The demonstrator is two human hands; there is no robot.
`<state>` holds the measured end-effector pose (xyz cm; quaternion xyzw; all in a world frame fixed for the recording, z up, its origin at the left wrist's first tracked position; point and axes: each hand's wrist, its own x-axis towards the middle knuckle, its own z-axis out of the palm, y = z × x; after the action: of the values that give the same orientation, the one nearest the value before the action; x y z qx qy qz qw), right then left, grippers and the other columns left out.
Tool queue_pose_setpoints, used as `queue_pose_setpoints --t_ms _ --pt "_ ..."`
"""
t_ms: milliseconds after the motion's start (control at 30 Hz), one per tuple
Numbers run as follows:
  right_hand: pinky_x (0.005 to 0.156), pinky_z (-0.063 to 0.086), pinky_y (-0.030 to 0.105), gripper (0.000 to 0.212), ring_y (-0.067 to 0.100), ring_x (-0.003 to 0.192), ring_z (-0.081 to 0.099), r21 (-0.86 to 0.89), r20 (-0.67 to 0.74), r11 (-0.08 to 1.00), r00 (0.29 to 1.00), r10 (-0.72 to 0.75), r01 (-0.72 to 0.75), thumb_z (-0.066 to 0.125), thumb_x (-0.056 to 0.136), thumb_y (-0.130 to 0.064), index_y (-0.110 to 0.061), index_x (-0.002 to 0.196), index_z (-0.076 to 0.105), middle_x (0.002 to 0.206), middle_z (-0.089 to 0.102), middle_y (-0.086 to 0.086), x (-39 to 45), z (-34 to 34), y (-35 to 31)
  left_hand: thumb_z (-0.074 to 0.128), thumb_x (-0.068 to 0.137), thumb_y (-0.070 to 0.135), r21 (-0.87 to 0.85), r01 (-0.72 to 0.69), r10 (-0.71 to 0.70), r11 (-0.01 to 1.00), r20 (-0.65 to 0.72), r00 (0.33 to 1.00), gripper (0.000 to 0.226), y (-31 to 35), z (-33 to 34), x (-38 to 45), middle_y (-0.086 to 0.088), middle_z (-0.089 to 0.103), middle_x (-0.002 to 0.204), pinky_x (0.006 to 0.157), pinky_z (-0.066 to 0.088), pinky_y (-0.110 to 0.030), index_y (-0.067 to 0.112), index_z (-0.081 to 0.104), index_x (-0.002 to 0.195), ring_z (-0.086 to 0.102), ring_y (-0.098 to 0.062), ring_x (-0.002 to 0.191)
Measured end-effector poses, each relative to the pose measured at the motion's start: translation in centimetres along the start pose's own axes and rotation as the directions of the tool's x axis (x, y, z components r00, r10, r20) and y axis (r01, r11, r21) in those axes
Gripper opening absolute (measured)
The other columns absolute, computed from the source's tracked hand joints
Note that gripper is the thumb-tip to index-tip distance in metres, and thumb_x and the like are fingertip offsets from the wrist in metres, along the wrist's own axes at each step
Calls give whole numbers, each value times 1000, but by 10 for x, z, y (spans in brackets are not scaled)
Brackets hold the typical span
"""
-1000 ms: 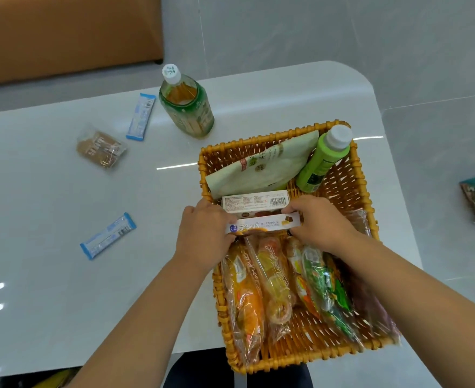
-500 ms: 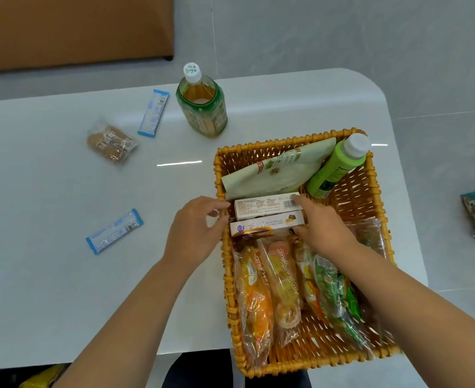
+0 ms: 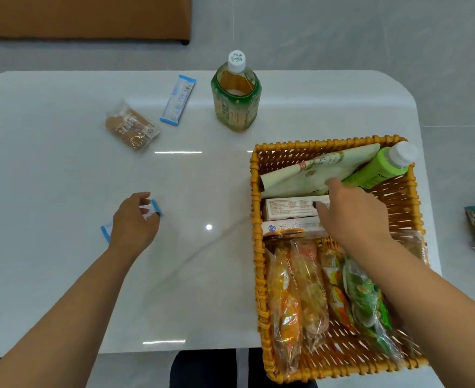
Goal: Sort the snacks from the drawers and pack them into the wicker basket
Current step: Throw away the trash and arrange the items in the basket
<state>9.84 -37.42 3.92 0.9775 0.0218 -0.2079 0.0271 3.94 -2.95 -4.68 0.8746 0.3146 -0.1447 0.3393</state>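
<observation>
1. Head view. I am standing at a white table (image 3: pixel 62 163), looking down; the wicker basket (image 3: pixel 254 208) is sitting at about 3 o'clock on it, near the right edge.
2. My left hand (image 3: pixel 134 222) is resting at 9 o'clock from the basket, well apart from it. Its fingers are curling round a blue-and-white snack bar (image 3: pixel 154 210) lying on the tabletop; both ends of the bar are showing past my hand.
3. My right hand (image 3: pixel 354 214) is reaching into the basket, fingers fairly straight. The fingertips (image 3: pixel 321 204) are touching the end of a pale box (image 3: pixel 289 208); whether they are pinching it, I cannot tell.
4. A second box (image 3: pixel 289 227) is lying just on the 6 o'clock side of the first, touching it.
5. At the basket's 12 o'clock end a cream pouch (image 3: pixel 309 172) is leaning, with a green bottle (image 3: pixel 376 169) tilted beside it, its white cap over the 1 o'clock corner.
6. Four wrapped snacks (image 3: pixel 309 292) are lying side by side at the 6 o'clock end.
7. Outside the basket: a tea bottle (image 3: pixel 236 99) is standing upright at its 11 o'clock; another blue bar (image 3: pixel 178 99) and a clear biscuit pack (image 3: pixel 131 127) are lying farther toward 10 o'clock.
</observation>
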Motion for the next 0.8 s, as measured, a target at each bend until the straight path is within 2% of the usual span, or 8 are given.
queue_pose_setpoints --t_ms 100,200,267,367,467,633,733,800 --pt "59 45 32 34 28 87 63 168 -130 981 989 -73 95 49 96 -29 -16 127 51 101 66 3 0 -23 -37 66 86 9 191 12 -24 981 60 998 55 -26 -6 21 -18 50 136 99 42 -41 8 48 138 52 -34 121" --pt "72 53 36 32 18 86 61 467 -82 855 974 -213 226 53 94 -24 -19 125 57 95 65 -5 8 -34 -83 65 87 11 347 -10 -37 938 129 991 56 -39 -9 33 -20 46 137 99 41 -47 6 46 139 44 -37 128" --pt "76 53 36 29 15 84 60 583 -40 774 960 -279 249 56 92 -20 -17 120 61 88 64 -6 17 -33 -114 65 87 15 439 -66 -13 896 176 984 57 -42 -11 38 -19 47 134 94 43 -47 6 45 139 43 -36 126" --pt "76 52 32 25 14 82 60 611 35 753 942 -334 245 57 91 -21 -18 116 62 90 66 -5 37 -23 -159 64 89 24 549 -161 39 820 227 973 47 -50 -14 46 -16 51 124 81 42 -39 6 51 130 46 -33 115" --pt "71 52 26 19 15 82 64 680 146 721 938 -314 135 57 91 -20 -19 109 63 92 68 -2 66 -6 -198 64 89 30 586 -236 93 775 265 960 41 -60 -15 55 -15 54 114 70 33 -33 4 55 121 49 -32 106" --pt "80 58 40 13 25 87 68 701 263 711 946 -191 -51 60 86 -15 -14 99 63 100 67 9 130 23 -229 63 89 42 657 -350 150 667 342 928 43 -69 -14 74 -5 52 115 72 27 -29 13 49 117 49 -23 106" --pt "83 57 41 11 27 89 68 654 307 747 944 -124 -114 61 85 -14 -14 97 62 105 66 10 170 31 -233 60 92 37 591 -378 201 712 345 917 30 -71 -13 82 0 56 104 69 27 -29 16 47 109 53 -20 93" --pt "86 56 42 14 28 96 66 620 300 774 950 -85 -126 63 86 -18 -15 99 60 109 64 10 193 36 -237 57 95 35 436 -319 178 841 332 926 22 -72 -15 90 5 53 88 62 29 -28 17 45 99 52 -16 77"
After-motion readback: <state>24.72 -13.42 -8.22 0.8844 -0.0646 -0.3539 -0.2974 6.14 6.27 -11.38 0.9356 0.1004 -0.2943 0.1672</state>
